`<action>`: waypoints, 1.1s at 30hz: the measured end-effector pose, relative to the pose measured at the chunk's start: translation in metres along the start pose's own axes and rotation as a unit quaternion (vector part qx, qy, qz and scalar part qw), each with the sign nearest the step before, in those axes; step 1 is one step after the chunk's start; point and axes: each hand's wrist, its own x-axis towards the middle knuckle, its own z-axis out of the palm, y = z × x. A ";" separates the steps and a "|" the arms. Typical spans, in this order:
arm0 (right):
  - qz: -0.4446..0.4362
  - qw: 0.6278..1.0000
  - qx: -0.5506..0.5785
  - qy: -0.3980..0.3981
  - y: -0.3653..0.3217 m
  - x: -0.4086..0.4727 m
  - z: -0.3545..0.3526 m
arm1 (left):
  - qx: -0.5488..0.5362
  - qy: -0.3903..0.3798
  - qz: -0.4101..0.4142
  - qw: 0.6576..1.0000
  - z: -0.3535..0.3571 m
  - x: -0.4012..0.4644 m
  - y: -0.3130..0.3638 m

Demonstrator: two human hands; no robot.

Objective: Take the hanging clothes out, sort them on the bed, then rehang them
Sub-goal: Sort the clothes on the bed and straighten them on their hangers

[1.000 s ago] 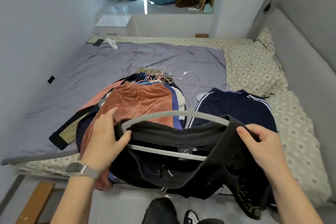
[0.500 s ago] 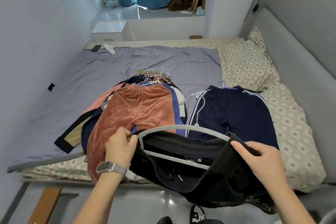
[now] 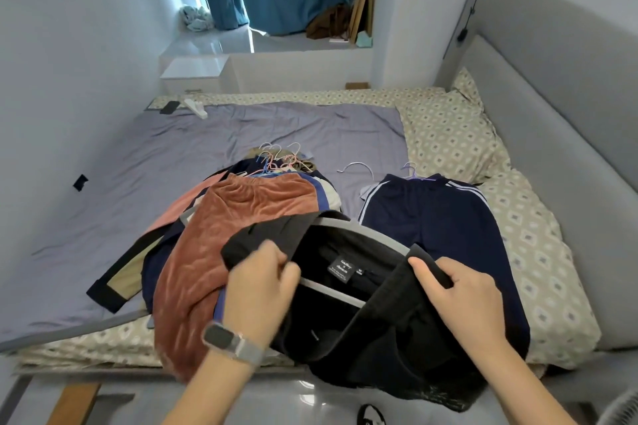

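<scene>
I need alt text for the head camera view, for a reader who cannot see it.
Two hands, left hand and right hand, hold a black garment with a grey hanger inside it, at the near edge of a bed. Behind it lie a pile of clothes on hangers, rust velvet trousers on top, and navy striped trousers to the right.

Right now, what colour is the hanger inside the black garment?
Grey hanger, head view.

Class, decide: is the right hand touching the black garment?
Touching. The head view shows the right hand gripping a fold of the black garment.
</scene>
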 end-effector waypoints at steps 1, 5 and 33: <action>0.009 0.999 0.038 -0.018 0.000 0.002 -0.001 | -0.002 -0.038 0.012 0.999 0.008 -0.013 -0.003; -0.065 0.981 0.159 -0.088 0.013 0.004 -0.011 | -0.007 -0.136 0.082 0.987 0.009 -0.027 -0.042; -0.076 0.996 0.048 -0.011 0.073 -0.017 -0.087 | -0.171 -0.207 0.097 0.958 0.026 0.015 0.020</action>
